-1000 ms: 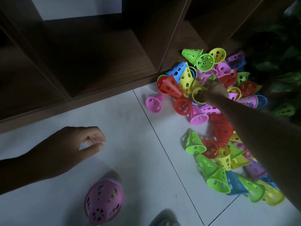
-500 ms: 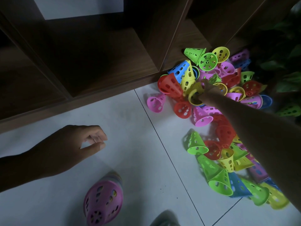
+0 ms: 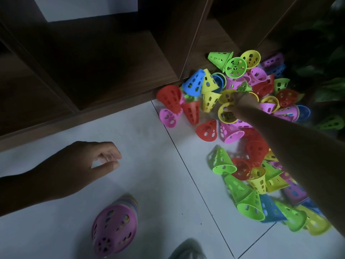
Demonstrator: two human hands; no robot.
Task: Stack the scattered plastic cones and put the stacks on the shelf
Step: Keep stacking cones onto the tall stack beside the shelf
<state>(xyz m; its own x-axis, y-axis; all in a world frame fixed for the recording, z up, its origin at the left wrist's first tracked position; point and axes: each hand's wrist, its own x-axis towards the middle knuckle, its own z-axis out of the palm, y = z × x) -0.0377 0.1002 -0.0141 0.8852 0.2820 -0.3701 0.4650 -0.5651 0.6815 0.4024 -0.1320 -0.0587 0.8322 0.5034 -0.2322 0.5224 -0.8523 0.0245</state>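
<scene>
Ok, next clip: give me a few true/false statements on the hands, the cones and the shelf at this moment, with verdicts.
1. The right hand grips a yellow cone in the pile. True.
2. The left hand holds a green cone. False: it holds nothing, fingers loosely curled above the floor.
3. A stack topped by a pink cone lies on the floor near the left hand. True.
4. The stack already sits on the shelf. False: the visible shelf compartments hold no cones.
</scene>
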